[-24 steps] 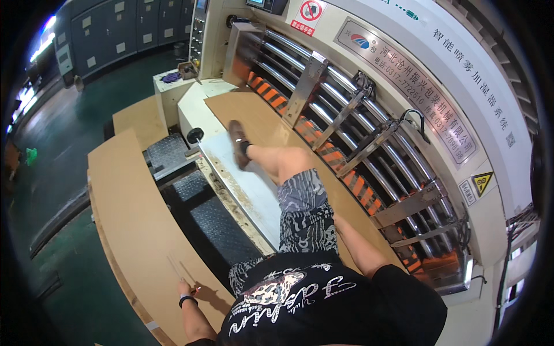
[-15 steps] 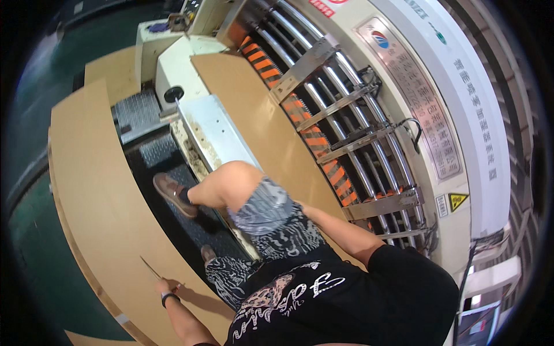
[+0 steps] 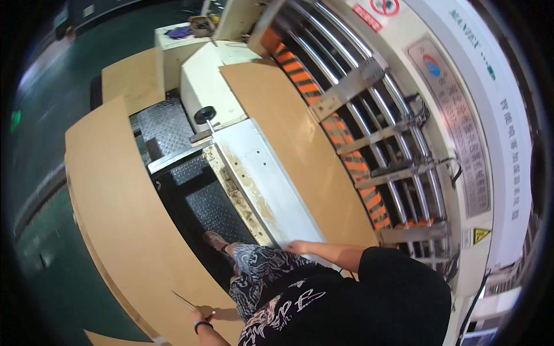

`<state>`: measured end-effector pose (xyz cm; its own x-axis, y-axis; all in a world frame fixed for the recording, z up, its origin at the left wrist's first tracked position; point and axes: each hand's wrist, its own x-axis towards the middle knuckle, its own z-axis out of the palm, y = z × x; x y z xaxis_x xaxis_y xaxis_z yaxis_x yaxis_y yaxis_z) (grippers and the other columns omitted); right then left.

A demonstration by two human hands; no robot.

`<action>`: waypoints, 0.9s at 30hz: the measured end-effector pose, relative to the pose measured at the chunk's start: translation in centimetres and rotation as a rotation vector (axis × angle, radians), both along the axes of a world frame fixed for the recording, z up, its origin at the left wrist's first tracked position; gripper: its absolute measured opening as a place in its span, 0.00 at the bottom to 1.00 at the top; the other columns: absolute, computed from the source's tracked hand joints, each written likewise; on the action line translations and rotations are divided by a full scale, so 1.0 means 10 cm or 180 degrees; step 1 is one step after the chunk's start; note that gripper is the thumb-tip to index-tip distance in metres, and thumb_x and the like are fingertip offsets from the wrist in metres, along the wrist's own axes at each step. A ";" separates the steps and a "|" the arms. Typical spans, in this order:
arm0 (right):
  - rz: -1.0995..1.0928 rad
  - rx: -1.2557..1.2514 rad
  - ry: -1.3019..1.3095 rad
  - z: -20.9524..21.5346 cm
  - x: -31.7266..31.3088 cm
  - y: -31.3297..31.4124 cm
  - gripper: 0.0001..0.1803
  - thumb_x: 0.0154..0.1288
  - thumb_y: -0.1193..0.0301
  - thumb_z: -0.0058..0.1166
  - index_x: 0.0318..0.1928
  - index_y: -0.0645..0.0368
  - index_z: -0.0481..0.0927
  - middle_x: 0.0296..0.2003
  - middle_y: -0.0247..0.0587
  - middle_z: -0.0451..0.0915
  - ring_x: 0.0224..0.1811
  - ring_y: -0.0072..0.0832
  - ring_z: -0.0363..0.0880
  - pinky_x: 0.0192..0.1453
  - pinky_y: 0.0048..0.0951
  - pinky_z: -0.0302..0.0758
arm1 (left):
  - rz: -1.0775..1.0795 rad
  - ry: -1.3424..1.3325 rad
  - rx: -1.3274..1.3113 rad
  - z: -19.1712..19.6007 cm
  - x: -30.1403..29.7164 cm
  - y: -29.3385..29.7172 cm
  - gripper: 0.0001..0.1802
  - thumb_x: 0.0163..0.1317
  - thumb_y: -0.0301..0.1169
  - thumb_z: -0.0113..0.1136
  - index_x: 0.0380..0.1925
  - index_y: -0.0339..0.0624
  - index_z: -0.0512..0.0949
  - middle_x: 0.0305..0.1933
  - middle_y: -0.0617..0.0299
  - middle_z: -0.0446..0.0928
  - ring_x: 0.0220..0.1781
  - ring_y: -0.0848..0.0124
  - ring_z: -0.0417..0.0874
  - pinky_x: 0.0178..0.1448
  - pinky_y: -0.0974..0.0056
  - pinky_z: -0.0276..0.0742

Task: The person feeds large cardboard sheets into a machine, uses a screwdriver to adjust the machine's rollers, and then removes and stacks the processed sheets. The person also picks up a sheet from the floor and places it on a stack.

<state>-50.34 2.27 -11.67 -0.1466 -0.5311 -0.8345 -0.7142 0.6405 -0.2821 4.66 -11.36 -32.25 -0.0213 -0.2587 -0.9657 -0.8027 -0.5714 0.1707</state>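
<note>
The left hand (image 3: 201, 317) is closed around a slender tool (image 3: 182, 299), whose tip points forward and to the left. Below that hand lies a long brown board (image 3: 124, 202); whether the knuckles touch it or hover just above is hard to tell. The board's long axis runs away from the hand, forward and somewhat left, while the tool slants across that line towards the board's outer edge. The left hand is clearly the nearer one to this board.

The right hand (image 3: 299, 247), ahead and to the right of the left, is at the near end of a pale metal plate (image 3: 271, 179); its fingers look bent, but I cannot tell whether they grip. Just beyond the plate, forward and right of this hand, a brown sheet (image 3: 300, 144) stretches roughly alongside it, bordered further right by an orange-and-black strip (image 3: 346, 135) and shiny rollers (image 3: 378, 98). Between the two hands' sides, forward, is dark tread-plate flooring (image 3: 208, 202).
</note>
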 end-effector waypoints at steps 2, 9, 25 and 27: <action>-0.0498 0.0040 -0.0202 0.03 0.12 -0.37 0.25 0.64 0.52 0.39 0.35 0.61 0.78 0.33 0.47 0.80 0.33 0.41 0.78 0.41 0.36 0.73 | 0.1993 -0.0135 0.0158 0.68 0.12 -0.22 0.19 0.65 0.42 0.42 0.42 0.36 0.69 0.34 0.47 0.77 0.29 0.52 0.81 0.24 0.51 0.81; -0.2475 -0.0914 -0.0500 0.27 0.31 -0.31 0.20 0.62 0.57 0.43 0.32 0.63 0.77 0.29 0.42 0.81 0.30 0.32 0.78 0.36 0.33 0.73 | 0.1433 0.0056 -0.0729 1.64 -1.04 -1.87 0.21 0.67 0.45 0.38 0.37 0.34 0.62 0.28 0.45 0.75 0.20 0.54 0.79 0.21 0.56 0.81; -0.3541 -0.0367 0.1284 0.46 2.35 1.24 0.23 0.61 0.53 0.45 0.32 0.62 0.80 0.32 0.54 0.79 0.35 0.51 0.76 0.42 0.47 0.71 | -0.1040 0.3188 0.0163 2.44 -3.83 -2.41 0.08 0.65 0.34 0.49 0.36 0.40 0.68 0.22 0.62 0.70 0.25 0.69 0.77 0.28 0.69 0.72; -0.4578 -0.0606 0.1219 0.44 2.56 1.36 0.24 0.61 0.52 0.44 0.32 0.62 0.80 0.31 0.53 0.79 0.36 0.49 0.77 0.43 0.45 0.72 | -0.1515 0.3252 0.0428 2.68 -3.96 -2.24 0.08 0.65 0.33 0.49 0.35 0.40 0.67 0.22 0.62 0.70 0.25 0.69 0.77 0.28 0.69 0.72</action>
